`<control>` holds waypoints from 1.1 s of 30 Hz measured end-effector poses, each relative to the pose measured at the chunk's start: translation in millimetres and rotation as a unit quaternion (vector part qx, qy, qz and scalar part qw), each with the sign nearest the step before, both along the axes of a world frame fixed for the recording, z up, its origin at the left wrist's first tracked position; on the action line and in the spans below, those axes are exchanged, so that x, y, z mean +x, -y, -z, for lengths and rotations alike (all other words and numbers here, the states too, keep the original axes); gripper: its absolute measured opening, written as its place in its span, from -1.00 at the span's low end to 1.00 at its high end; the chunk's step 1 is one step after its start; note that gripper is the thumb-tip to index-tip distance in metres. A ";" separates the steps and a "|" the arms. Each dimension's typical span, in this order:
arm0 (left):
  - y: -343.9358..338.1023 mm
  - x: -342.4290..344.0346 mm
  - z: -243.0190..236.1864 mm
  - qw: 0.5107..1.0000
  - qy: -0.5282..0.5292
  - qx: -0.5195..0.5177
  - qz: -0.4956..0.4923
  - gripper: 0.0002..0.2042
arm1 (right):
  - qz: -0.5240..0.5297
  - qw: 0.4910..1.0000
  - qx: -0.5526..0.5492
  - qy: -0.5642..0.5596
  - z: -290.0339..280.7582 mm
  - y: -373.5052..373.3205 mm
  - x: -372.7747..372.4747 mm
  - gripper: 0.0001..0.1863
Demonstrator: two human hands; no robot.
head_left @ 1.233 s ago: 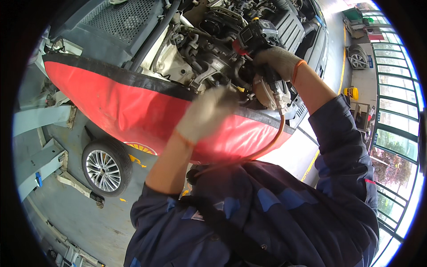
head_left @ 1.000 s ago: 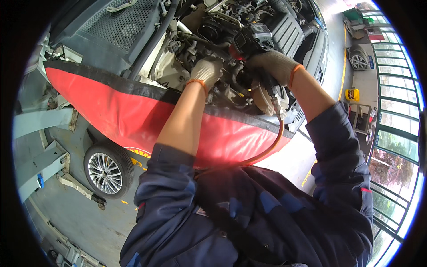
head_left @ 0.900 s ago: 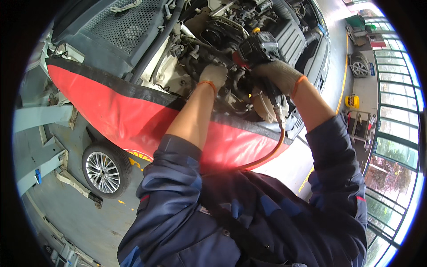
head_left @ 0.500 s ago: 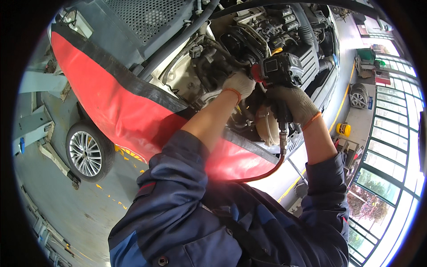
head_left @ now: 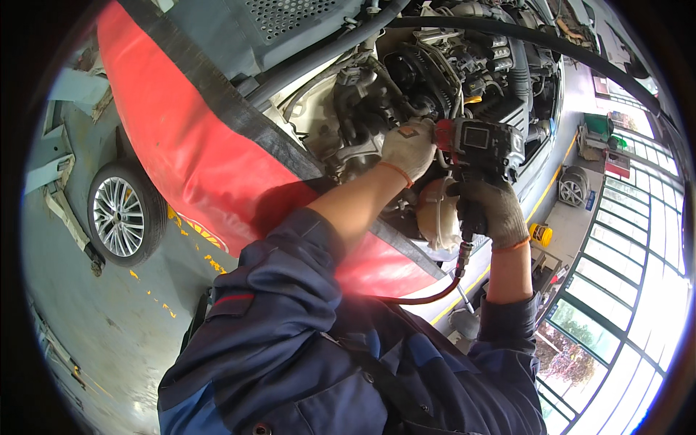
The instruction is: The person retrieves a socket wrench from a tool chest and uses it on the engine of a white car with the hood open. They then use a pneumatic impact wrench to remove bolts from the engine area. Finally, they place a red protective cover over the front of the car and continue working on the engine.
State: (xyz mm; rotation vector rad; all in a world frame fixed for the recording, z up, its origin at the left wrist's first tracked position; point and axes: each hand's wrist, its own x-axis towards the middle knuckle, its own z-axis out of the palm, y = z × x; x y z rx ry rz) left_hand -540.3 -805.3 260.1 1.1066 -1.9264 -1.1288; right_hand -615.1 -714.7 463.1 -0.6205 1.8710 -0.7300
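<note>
My right hand, in a knitted work glove, is wrapped round the grip of a black and red air impact wrench. From the bottom of that grip a reddish-brown air hose runs down and left to my body. At the wrench's red front end, my gloved left hand is closed. Its fingertips and whatever they hold are hidden. Both hands are over the side of an open engine bay, near a black round engine part. Below the wrench sits a pale rounded reservoir.
A red fender cover with a black edge drapes over the car's side. On the floor to the left stands a wheel. A black bar crosses above the engine. Along the right are a yellow bucket and another wheel rim.
The whole view has shifted. Both hands and the wrench appear farther right and a little lower in the picture. My left hand stays by the wrench's front end, and my right keeps its grip.
</note>
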 end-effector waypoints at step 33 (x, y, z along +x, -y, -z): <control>61.9 25.6 -72.2 0.971 0.090 0.210 0.069 -0.28 | 0.033 0.994 0.063 0.083 20.5 53.7 -27.3 -0.62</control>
